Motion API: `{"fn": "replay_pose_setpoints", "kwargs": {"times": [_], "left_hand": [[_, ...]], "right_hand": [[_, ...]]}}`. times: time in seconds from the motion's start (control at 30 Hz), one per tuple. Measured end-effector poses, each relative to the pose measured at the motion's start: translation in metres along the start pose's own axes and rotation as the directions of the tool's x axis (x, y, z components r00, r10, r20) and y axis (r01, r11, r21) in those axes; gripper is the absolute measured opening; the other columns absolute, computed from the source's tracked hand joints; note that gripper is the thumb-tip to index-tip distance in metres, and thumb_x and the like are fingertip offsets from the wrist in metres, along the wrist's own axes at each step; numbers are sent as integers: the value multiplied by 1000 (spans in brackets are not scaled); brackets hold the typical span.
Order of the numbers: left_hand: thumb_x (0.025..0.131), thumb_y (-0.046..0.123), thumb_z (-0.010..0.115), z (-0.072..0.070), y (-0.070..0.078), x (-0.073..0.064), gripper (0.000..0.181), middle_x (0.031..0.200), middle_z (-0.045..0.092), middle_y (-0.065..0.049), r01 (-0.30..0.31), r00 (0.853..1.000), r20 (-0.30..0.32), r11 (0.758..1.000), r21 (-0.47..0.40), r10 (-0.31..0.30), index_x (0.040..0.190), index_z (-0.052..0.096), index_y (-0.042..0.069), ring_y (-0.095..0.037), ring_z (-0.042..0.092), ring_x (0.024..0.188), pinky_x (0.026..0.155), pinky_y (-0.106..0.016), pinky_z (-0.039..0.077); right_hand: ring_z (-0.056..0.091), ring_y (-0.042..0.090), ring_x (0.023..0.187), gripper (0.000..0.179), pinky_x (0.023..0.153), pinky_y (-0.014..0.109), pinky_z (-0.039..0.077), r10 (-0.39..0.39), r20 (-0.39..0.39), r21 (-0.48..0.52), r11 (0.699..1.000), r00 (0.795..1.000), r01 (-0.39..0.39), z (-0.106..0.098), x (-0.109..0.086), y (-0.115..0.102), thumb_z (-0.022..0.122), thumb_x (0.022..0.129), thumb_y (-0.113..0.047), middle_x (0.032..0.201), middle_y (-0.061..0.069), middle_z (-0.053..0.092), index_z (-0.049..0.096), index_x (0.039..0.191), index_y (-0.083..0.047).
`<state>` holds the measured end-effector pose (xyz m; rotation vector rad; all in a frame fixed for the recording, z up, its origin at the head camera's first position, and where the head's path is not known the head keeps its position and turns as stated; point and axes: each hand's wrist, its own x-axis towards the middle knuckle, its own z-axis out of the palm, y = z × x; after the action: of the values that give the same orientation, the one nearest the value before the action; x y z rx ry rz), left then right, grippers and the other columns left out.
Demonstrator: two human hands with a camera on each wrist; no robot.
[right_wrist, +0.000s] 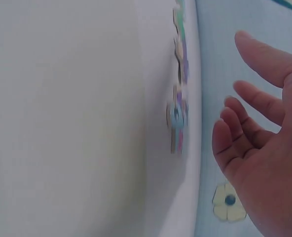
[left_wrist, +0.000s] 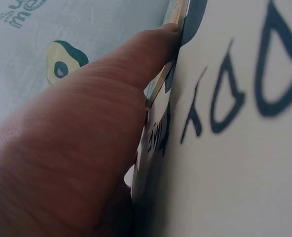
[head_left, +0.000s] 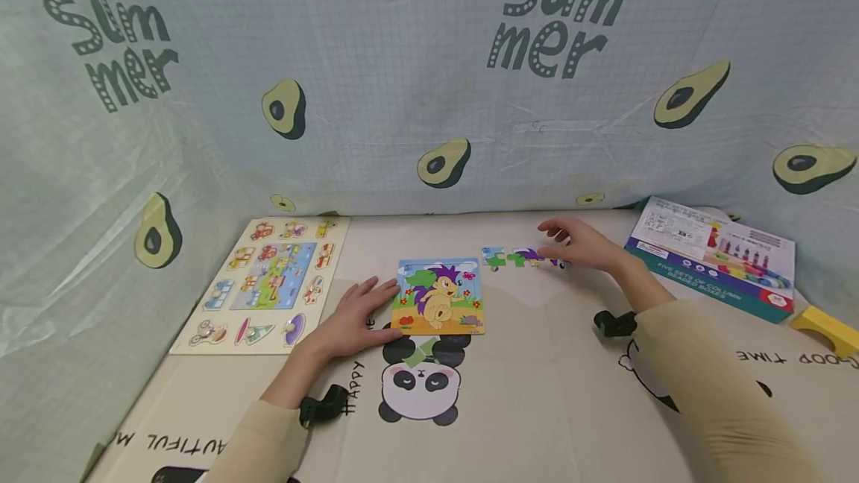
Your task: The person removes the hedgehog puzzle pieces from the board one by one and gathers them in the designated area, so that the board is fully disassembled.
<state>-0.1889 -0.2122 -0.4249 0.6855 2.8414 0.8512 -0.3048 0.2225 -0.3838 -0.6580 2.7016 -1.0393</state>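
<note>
A square puzzle board (head_left: 438, 298) with a hedgehog picture lies flat on the table. My left hand (head_left: 354, 319) rests at its left side, fingers extended; the left wrist view shows the thumb (left_wrist: 148, 52) touching the board's edge. To the right of the board, loose jigsaw pieces (head_left: 495, 258) in green, purple and blue lie in a row. Above the right end of that row hovers my right hand (head_left: 582, 246), its fingers loosely bent. In the right wrist view nothing is between those fingers, and the pieces (right_wrist: 177, 116) are apart from the hand.
At the left lies a pale knob puzzle board (head_left: 221, 280) with vehicle and toy shapes. A boxed bead set (head_left: 711, 263) stands at the back right, beside a yellow block (head_left: 827, 330). A printed fabric wall (head_left: 362, 95) rises behind the table.
</note>
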Motion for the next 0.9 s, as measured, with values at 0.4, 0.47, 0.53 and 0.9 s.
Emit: {"fn": "replay_pose_setpoints", "kwargs": {"times": [0.4, 0.47, 0.53, 0.9], "left_hand": [[87, 48, 76, 1, -1, 0, 81, 160, 37, -6, -1, 1000, -4, 1000, 4, 1, 152, 47, 10, -39, 16, 151, 120, -59, 7], [87, 48, 76, 0, -1, 0, 81, 160, 38, -6, -4, 1000, -9, 1000, 5, 4, 152, 47, 10, -39, 17, 151, 119, -59, 8], [87, 48, 76, 0, -1, 0, 81, 160, 38, -6, -5, 1000, -10, 1000, 5, 5, 152, 47, 10, -39, 17, 151, 120, -59, 7], [87, 48, 76, 1, -1, 0, 81, 160, 38, -6, -4, 1000, -6, 1000, 3, 4, 152, 47, 10, -38, 16, 151, 120, -58, 6]], "right_hand": [[54, 34, 109, 54, 94, 47, 48, -111, 7, 53, 992, 994, 111, 39, 24, -43, 75, 93, -20, 125, 22, 58, 55, 135, 7], [55, 34, 109, 54, 94, 45, 48, -123, 16, 59, 991, 992, 122, 45, 28, -52, 75, 92, -20, 125, 21, 58, 55, 135, 7], [55, 34, 108, 54, 93, 44, 49, -134, 28, 64, 989, 991, 132, 52, 32, -59, 75, 92, -20, 124, 21, 58, 55, 135, 7], [54, 28, 113, 56, 98, 41, 50, -137, 86, 42, 990, 987, 134, 86, 50, -93, 76, 93, -23, 126, 17, 57, 54, 139, 0]]}}
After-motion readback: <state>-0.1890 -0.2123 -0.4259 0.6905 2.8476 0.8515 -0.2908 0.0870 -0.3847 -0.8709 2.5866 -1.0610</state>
